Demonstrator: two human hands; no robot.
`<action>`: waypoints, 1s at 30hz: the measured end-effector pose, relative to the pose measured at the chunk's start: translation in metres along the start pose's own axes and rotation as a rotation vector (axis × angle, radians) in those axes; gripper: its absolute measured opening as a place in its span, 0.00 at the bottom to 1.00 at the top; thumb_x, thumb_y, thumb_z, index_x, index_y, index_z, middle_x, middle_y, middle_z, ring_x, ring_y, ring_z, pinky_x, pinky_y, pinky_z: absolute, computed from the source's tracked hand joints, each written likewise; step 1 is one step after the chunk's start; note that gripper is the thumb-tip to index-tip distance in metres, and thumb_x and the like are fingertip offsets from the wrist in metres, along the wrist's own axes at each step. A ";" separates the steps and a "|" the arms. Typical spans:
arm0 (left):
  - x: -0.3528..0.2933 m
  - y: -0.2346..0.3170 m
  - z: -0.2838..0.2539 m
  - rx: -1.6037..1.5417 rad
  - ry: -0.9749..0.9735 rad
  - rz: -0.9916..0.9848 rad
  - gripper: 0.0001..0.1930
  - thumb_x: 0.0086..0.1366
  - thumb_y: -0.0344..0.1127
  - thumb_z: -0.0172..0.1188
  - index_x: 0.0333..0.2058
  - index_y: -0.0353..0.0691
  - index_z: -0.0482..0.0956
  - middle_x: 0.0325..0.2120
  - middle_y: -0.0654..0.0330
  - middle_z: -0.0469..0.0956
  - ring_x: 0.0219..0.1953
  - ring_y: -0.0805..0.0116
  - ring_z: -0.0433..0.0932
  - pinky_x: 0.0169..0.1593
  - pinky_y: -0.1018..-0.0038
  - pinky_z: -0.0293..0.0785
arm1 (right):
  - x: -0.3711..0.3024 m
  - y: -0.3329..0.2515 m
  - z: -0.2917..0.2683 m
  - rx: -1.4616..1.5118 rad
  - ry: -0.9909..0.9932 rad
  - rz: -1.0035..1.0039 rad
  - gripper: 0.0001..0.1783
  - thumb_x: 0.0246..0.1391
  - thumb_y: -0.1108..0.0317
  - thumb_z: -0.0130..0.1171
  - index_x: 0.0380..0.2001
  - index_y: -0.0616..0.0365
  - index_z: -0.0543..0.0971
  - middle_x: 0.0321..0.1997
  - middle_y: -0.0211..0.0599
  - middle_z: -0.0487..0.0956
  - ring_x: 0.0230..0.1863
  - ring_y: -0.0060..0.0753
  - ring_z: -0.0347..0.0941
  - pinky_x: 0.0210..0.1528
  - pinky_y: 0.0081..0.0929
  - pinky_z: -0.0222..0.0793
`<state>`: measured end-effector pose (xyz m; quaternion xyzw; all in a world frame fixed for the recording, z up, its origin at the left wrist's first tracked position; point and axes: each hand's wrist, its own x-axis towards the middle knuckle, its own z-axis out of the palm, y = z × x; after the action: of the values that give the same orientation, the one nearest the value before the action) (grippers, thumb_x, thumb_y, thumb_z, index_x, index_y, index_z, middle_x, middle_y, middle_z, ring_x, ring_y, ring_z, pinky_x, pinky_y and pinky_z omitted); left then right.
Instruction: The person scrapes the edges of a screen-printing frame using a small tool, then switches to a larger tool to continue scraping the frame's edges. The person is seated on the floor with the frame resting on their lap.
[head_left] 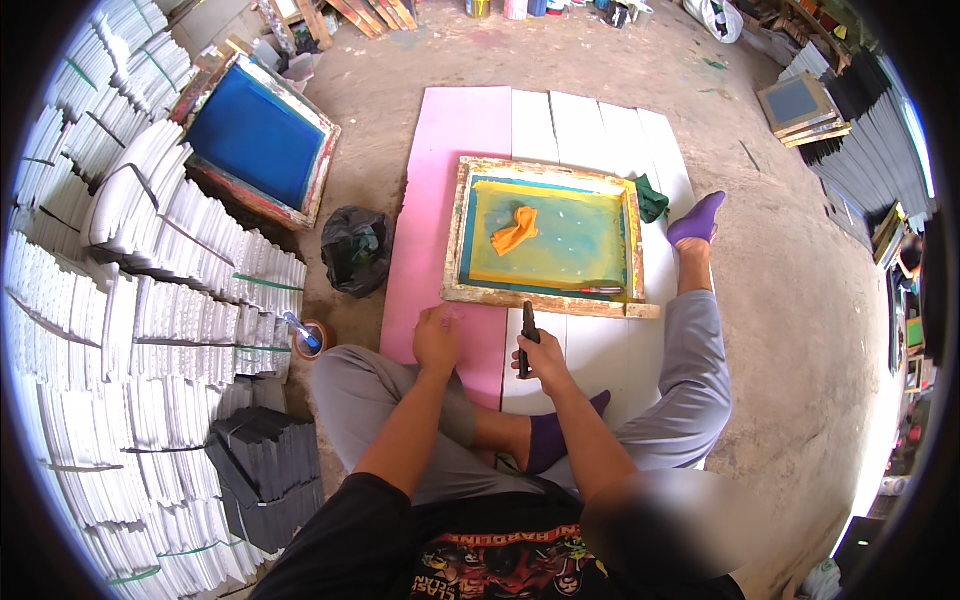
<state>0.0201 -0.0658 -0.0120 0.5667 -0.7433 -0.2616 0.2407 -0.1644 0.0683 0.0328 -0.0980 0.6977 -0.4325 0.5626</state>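
Seated on the floor at a screen-printing frame

The right hand (pixel 545 360) is gripping a dark tool (pixel 527 338) upright just below the wooden frame (pixel 545 298) (an orange rag (pixel 515 231) is lying on its yellow mesh), while the left hand (pixel 437 338) is resting flat, fingers together, on the pink sheet (pixel 440 200) beside it.

Right hand (pixel 545 362) grips dark tool (pixel 527 338) near screen frame (pixel 546 298).

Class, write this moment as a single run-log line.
left hand: flat on pink sheet | right hand: grips dark tool | wooden screen frame: orange cloth inside
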 end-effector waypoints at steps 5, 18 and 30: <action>-0.017 0.032 0.013 0.148 -0.139 0.435 0.27 0.60 0.39 0.67 0.59 0.46 0.77 0.63 0.55 0.72 0.48 0.48 0.79 0.50 0.55 0.78 | 0.007 -0.003 -0.009 -0.038 0.078 0.015 0.13 0.65 0.62 0.57 0.45 0.61 0.73 0.31 0.38 0.79 0.27 0.33 0.80 0.25 0.37 0.78; -0.021 0.037 0.015 0.115 -0.142 0.440 0.28 0.57 0.37 0.69 0.57 0.40 0.78 0.66 0.52 0.70 0.43 0.47 0.80 0.46 0.57 0.78 | 0.011 -0.023 0.011 -0.167 0.197 0.079 0.12 0.63 0.66 0.57 0.41 0.66 0.73 0.25 0.38 0.77 0.21 0.33 0.77 0.18 0.36 0.74; -0.022 0.043 0.015 0.072 -0.160 0.403 0.27 0.57 0.37 0.68 0.57 0.41 0.78 0.66 0.53 0.69 0.46 0.48 0.80 0.47 0.56 0.78 | 0.047 0.016 0.005 -0.807 0.517 -0.201 0.08 0.55 0.71 0.56 0.34 0.67 0.75 0.23 0.45 0.79 0.18 0.34 0.77 0.17 0.35 0.73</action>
<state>-0.0155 -0.0336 0.0041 0.3921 -0.8671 -0.2258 0.2081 -0.1706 0.0462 -0.0121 -0.2644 0.9136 -0.1901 0.2435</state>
